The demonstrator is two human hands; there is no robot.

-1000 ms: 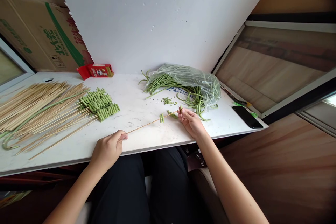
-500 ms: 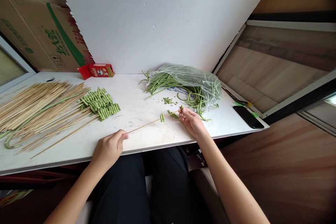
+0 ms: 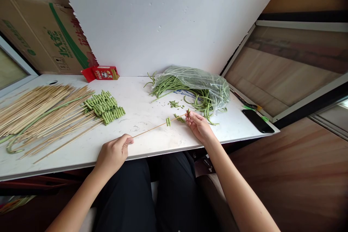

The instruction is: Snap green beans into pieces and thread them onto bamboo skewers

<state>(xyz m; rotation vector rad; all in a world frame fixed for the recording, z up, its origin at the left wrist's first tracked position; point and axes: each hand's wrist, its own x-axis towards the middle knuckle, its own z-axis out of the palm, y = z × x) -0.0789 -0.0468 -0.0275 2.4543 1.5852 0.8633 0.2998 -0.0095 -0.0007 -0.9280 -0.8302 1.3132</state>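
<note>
My left hand (image 3: 115, 151) is closed around the near end of a thin bamboo skewer (image 3: 149, 130), which slants up to the right above the tabletop. Two short pieces of green bean (image 3: 168, 121) are threaded side by side along it. At the skewer's far tip, my right hand (image 3: 198, 125) pinches another short green bean piece (image 3: 188, 111) between thumb and fingertips. Whether the tip has pierced this piece is too small to tell. A few cut bean pieces (image 3: 178, 118) lie on the table just left of my right hand.
Finished bean skewers (image 3: 104, 107) are stacked at left beside many bare skewers (image 3: 35, 105). Long beans in a clear plastic bag (image 3: 195, 79) lie behind my right hand, near small bean trimmings (image 3: 174, 104). A red box (image 3: 106, 73) stands behind; a black phone (image 3: 257, 121) lies right.
</note>
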